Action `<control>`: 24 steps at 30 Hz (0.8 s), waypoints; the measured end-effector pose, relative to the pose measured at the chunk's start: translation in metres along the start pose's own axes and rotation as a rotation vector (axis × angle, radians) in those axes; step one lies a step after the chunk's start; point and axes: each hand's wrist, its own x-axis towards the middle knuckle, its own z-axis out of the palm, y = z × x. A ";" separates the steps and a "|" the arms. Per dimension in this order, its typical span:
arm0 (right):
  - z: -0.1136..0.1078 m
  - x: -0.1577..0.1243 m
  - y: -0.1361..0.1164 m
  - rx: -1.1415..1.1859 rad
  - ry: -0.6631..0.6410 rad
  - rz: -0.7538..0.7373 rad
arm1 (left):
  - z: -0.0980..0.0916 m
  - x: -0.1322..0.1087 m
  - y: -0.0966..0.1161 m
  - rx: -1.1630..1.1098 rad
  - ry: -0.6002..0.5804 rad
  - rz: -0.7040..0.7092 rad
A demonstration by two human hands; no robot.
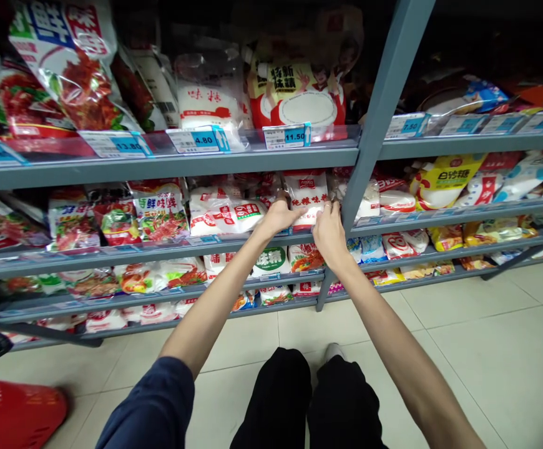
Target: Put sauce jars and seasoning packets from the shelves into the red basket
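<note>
A white bag with red lettering (306, 193) stands upright on the second shelf, close to the grey shelf post. At its left edge is my left hand (281, 216), thumb across the front and fingers curled round the side. My right hand (329, 232) grips the lower right edge of the same bag. The bag's sides and back are hidden by my hands and the packs about it. Just left of my left hand lies another white bag with red and green print (225, 211).
Grey shelving (168, 167) runs across the view, full of bagged seasonings, with price tags (287, 135) on its edges. The shelf post (377, 106) rises right of my hands. A red shopping basket (16, 411) is on the tiled floor at lower left.
</note>
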 end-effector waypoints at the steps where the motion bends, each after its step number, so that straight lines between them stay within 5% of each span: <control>1: -0.003 -0.005 0.001 -0.023 -0.015 -0.032 | -0.002 -0.004 0.001 0.063 -0.012 0.018; 10: -0.024 -0.018 0.005 -0.022 -0.081 -0.084 | -0.002 -0.025 0.016 0.438 -0.030 0.048; 14: -0.043 -0.031 0.028 -0.044 -0.063 -0.129 | -0.002 -0.055 0.019 0.507 0.153 0.337; 18: -0.051 -0.031 0.041 -0.277 -0.232 -0.062 | 0.016 -0.068 0.019 0.586 -0.008 0.631; 24: -0.046 -0.010 0.036 -0.372 -0.225 -0.102 | 0.041 -0.054 0.020 0.636 -0.086 0.574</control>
